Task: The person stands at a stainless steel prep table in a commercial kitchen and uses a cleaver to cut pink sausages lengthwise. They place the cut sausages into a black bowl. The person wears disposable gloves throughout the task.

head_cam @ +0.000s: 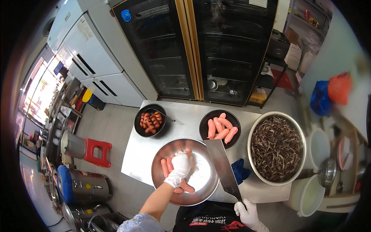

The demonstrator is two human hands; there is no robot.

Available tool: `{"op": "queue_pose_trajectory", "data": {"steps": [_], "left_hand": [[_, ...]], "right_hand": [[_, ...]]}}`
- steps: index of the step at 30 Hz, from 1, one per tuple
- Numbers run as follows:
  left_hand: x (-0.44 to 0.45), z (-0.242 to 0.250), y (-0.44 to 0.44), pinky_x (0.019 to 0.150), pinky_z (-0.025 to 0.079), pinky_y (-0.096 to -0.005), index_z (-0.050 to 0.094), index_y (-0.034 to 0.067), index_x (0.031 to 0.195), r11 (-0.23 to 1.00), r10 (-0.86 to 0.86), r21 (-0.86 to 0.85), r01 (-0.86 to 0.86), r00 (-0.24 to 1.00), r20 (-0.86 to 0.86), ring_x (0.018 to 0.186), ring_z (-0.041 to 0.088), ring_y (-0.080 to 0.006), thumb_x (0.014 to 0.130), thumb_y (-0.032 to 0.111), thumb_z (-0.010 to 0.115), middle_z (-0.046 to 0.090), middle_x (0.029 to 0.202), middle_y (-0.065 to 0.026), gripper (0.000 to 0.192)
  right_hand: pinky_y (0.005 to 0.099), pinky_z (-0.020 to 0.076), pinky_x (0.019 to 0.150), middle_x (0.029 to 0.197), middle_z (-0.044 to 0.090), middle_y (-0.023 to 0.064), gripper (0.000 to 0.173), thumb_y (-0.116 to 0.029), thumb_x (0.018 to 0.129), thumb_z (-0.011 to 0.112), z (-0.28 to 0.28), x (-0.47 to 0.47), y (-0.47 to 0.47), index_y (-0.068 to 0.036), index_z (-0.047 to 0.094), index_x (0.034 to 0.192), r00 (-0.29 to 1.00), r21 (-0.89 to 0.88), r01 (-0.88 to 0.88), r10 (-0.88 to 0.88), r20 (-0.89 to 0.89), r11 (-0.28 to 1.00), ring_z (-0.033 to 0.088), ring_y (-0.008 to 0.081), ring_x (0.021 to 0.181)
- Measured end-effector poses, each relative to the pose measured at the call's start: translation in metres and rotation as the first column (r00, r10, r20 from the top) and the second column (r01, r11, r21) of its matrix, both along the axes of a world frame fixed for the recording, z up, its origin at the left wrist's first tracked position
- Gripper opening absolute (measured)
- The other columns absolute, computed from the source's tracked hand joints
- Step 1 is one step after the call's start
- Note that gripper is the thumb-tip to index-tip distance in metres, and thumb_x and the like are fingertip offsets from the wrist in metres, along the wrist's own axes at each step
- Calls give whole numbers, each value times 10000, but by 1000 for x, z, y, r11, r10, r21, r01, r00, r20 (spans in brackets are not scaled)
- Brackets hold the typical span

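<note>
My left hand point(181, 165), in a white glove, is down in a wide stainless steel bowl point(203, 185) among pink raw sausages point(164, 168). Its fingers are bent over and partly hidden, so I cannot tell whether they grip one. A sausage point(187, 186) lies beneath the wrist. At the front edge of the table, my gloved right hand point(247, 214) grips the handle of a broad cleaver point(222, 166). The blade slants up and left past the bowl's right rim, its tip close to a black bowl point(204, 119) of pink sausages point(221, 134).
The steel table point(185, 116) also bears a black bowl point(139, 132) of browned, scored sausages point(150, 121) with a utensil. A crumpled blue bag point(241, 171) sits beside a large basin point(303, 150) of dark shredded food point(276, 149). Glass-door cabinets point(171, 58) stand behind; a red stool point(98, 152) is left.
</note>
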State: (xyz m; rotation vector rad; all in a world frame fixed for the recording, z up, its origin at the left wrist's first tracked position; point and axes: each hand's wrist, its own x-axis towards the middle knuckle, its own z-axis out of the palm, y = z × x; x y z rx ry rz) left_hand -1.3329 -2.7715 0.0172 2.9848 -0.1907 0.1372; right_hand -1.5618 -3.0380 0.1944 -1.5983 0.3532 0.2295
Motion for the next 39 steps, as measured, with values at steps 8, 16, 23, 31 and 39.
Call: {"op": "queue_pose_trajectory", "data": {"steps": [8, 16, 23, 31, 39], "left_hand": [[-6, 27, -46, 680, 514, -438, 629, 12, 903, 934, 87, -338, -112, 992, -91, 732, 672, -351, 838, 189, 628, 664, 740, -181, 188], [-23, 70, -14, 849, 430, -310, 633, -6, 1110, 223, -223, -796, -563, 765, -604, 969, 582, -162, 937, 248, 579, 649, 1035, -83, 312], [-48, -47, 34, 936, 360, -298, 573, 45, 1235, 39, -155, -951, -307, 938, -309, 1059, 472, -162, 1013, 305, 362, 527, 1171, -98, 402], [-61, 31, 3, 851, 375, -401, 579, 25, 1184, -203, 58, -951, -232, 967, -248, 900, 475, -308, 903, 174, 466, 546, 1067, -141, 337], [-73, -1, 32, 950, 399, -351, 538, 42, 1253, -242, -79, -893, -378, 925, -371, 1101, 505, -270, 991, 237, 495, 581, 1168, -101, 330]], "right_hand": [[250, 446, 525, 677, 586, 25, 186, -119, 971, 563, -8, -8, 6, 55, 594, 1031, 1000, -46, -10, 9, -25, 999, 527, 79, 566], [250, 449, 527, 675, 584, 21, 189, -147, 978, 577, -12, -9, 12, 41, 594, 990, 998, -19, 55, -55, -2, 998, 526, 76, 568], [252, 444, 554, 686, 561, 1, 213, -190, 988, 570, -8, 7, 21, 18, 614, 1008, 993, -37, -117, 118, 8, 992, 518, 78, 596], [242, 450, 624, 794, 578, 11, 302, -205, 993, 572, 0, 19, 34, 23, 598, 1191, 979, -1, -197, 197, -44, 980, 514, 80, 673], [311, 490, 858, 1058, 666, 141, 403, -214, 989, 577, -13, 20, 38, 34, 542, 1305, 953, -109, -300, 293, -74, 948, 622, 195, 935]]}}
